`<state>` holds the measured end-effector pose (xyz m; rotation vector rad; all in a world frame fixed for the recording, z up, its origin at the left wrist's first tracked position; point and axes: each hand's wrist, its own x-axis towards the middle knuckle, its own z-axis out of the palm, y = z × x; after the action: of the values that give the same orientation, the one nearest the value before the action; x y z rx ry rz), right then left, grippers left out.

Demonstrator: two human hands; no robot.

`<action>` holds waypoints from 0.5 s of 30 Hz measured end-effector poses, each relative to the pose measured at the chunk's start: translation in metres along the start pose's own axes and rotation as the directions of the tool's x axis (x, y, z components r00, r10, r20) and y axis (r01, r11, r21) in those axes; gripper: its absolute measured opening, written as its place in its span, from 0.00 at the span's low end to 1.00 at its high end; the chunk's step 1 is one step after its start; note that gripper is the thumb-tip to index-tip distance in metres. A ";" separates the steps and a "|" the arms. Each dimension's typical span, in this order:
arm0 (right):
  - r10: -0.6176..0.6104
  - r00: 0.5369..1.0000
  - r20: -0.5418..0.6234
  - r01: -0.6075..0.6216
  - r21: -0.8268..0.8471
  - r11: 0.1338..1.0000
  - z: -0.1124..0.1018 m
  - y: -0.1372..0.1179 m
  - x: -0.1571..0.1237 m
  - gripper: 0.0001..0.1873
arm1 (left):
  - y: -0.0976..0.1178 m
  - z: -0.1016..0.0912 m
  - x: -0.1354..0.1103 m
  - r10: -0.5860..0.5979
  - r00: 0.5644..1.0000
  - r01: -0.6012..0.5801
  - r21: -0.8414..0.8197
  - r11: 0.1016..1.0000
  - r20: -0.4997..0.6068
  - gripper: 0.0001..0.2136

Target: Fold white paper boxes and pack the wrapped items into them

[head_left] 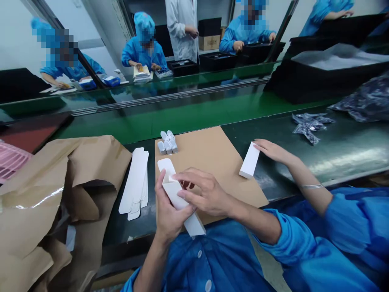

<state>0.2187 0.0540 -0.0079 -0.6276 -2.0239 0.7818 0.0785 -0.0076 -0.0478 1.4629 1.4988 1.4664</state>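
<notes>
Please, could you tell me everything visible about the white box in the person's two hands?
The white box is long and narrow, with smooth, flat sides that look like thin card and show no print. Its far end is open, with a flap standing out there; its contents cannot be made out. It is held slanting over the near edge of the brown sheet. The left grip wraps its sides; fingers of the right grip are at the open end.

The left hand (pixel 170 219) grips a box (pixel 174 193); the right hand (pixel 211 195) touches its upper part. A co-worker's hand (pixel 275 151) touches another box (pixel 249 161) at the cardboard (pixel 209 148) edge.
</notes>
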 end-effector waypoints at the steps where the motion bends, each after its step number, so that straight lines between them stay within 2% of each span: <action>1: -0.011 1.000 0.027 0.012 -0.040 0.999 0.001 0.000 -0.001 0.16 | 0.000 -0.001 -0.001 0.000 1.000 0.001 0.068 0.998 -0.017 0.44; 4: -0.014 0.988 0.151 0.041 -0.173 0.984 -0.006 -0.003 -0.003 0.16 | 0.001 -0.005 0.002 0.038 0.999 -0.038 0.161 0.986 -0.002 0.31; 6: 0.002 0.977 0.212 0.036 -0.171 0.985 -0.018 -0.004 0.000 0.14 | 0.002 -0.009 0.004 0.054 0.997 -0.061 0.162 0.985 0.047 0.26; 7: 0.034 0.981 0.191 -0.010 -0.124 0.992 -0.024 -0.004 0.003 0.13 | 0.002 -0.010 0.005 0.044 0.997 -0.055 0.158 0.986 0.071 0.24; 9: 0.173 0.984 0.045 -0.175 0.065 0.982 -0.034 -0.002 0.011 0.13 | 0.002 -0.013 0.006 -0.006 0.993 -0.012 0.150 0.989 0.120 0.24; 10: 0.268 0.963 -0.004 -0.262 0.191 0.946 -0.036 0.000 0.016 0.13 | 0.002 -0.013 0.006 -0.035 0.989 0.013 0.145 0.989 0.147 0.24; 11: 0.353 0.936 -0.003 -0.334 0.314 0.889 -0.037 0.003 0.021 0.14 | 0.003 -0.014 0.006 -0.056 0.983 0.032 0.143 0.989 0.173 0.24; 13: 0.430 0.894 0.125 -0.432 0.494 0.755 -0.033 0.007 0.028 0.17 | 0.004 -0.015 0.006 -0.061 0.977 0.030 0.151 0.988 0.206 0.24; 15: 0.416 0.874 0.249 -0.480 0.570 0.667 -0.025 0.009 0.031 0.16 | 0.005 -0.015 0.006 -0.036 0.978 -0.004 0.191 0.982 0.204 0.23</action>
<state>0.2255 0.0883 0.0137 -0.7075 -1.5399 1.7224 0.0650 -0.0076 -0.0384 1.6558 1.5502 1.1459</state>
